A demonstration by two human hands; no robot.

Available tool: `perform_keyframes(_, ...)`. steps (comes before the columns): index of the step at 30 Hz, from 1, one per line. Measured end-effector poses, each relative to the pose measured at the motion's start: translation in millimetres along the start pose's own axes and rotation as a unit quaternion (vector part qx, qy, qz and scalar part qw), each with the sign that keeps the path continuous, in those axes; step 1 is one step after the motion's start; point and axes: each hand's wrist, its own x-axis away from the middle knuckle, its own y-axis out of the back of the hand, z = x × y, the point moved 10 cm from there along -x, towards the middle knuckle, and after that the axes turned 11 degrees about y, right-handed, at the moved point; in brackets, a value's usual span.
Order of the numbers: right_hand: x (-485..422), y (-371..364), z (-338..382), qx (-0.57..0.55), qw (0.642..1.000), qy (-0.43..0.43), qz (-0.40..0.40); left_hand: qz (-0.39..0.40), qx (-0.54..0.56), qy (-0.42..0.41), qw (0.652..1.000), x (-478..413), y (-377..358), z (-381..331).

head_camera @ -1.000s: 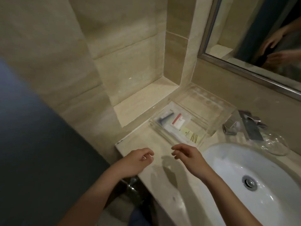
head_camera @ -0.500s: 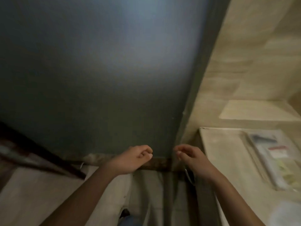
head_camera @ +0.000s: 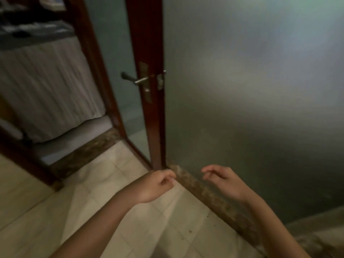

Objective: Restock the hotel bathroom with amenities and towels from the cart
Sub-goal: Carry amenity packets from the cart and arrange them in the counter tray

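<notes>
Left hand [head_camera: 156, 185] was loosely curled, thumb near the fingertips, nothing visible in it. Right hand [head_camera: 222, 180] was relaxed, fingers half bent, also empty. I saw both hanging over the tiled floor [head_camera: 111, 211], near the foot of the frosted glass door [head_camera: 242, 90], whose metal handle [head_camera: 136, 80] sat on its wooden edge. Past the doorway I saw blurred white pleated cloth [head_camera: 46, 86]; I couldn't tell whether that was the cart.

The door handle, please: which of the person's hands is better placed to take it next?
Probably the left. The left hand hangs empty just below the door edge, on the side where the door handle sticks out; the right hand, also empty, sits before the frosted glass.
</notes>
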Motion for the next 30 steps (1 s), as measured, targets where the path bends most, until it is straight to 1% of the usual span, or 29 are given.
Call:
perform_keyframes(4,-75.1,-67.0,59.5,0.011,0.998,0.034,0.053,-0.063,0.021,0.032,0.997,18.7,87.3,76.7)
perform_keyframes(7,-120.6,-113.6,100.5,0.016,0.995,0.058,0.080,-0.119,0.074,0.063,0.988,40.0,141.3,133.8)
perform_keyframes(10,-159.9,-160.5,133.1,0.026,0.988,0.085,0.124,-0.171,0.108,0.095,0.975,63.4,183.2,182.1)
perform_keyframes(14,-212.9,-224.5,168.3,0.029,0.975,0.118,0.187,-0.214,0.129,0.153,0.956,86.5,230.4,234.1)
perform_keyframes(17,-255.5,-266.9,189.4,0.025,0.962,0.138,0.232,-0.251,0.156,0.172,0.940,95.4,267.8,267.4)
perform_keyframes(20,-302.2,-296.4,210.4,0.024,0.953,0.159,0.257,-0.284,0.157,0.172,0.930,90.7,306.3,286.4)
perform_keyframes(24,-381.0,-320.3,247.3,-0.007,0.943,0.183,0.279,-0.327,0.161,0.162,0.917,60.6,380.8,292.7)
perform_keyframes(30,-501.7,-327.6,300.9,-0.050,0.939,0.198,0.275,-0.371,0.152,0.172,0.900,0.8,491.0,309.3)
